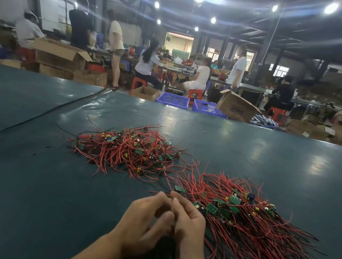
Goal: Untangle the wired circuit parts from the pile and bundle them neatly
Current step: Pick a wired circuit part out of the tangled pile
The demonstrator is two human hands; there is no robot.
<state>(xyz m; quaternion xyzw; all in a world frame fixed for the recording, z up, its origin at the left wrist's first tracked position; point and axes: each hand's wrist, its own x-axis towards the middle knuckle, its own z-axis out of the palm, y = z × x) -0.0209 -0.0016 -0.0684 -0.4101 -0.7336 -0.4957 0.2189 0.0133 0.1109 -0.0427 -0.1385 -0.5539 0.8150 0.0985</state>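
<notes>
Both hands were together at 6 o'clock, low on the table [25, 174]. The left hand [143, 220] and right hand [190, 223] had fingers curled in toward each other, tips nearly meeting. The gap between them was blurred, so I couldn't tell whether they pinched a wire or nothing.

The tangled pile [131, 152] sat at 11 o'clock from the hands, apart from them: red leads crossing every way, small green boards mixed in. The combed lot [247, 220] lay at 2 to 3 o'clock, just beside the right hand. Its boards [211, 208] were clustered at the near-left end and its leads fanned away to the lower right.

Handling, my read:
- Parts are light, the leads thin and springy, and they'll snag on neighbours.
- Solder joints and the little capacitors are the weak spots, so don't yank a lead.
- Take hold at the board edge and draw it out along the lead direction, with the other hand pinning the pile.
- For bundling, gather close behind the boards where the leads run parallel; the loose tips will splay.
</notes>
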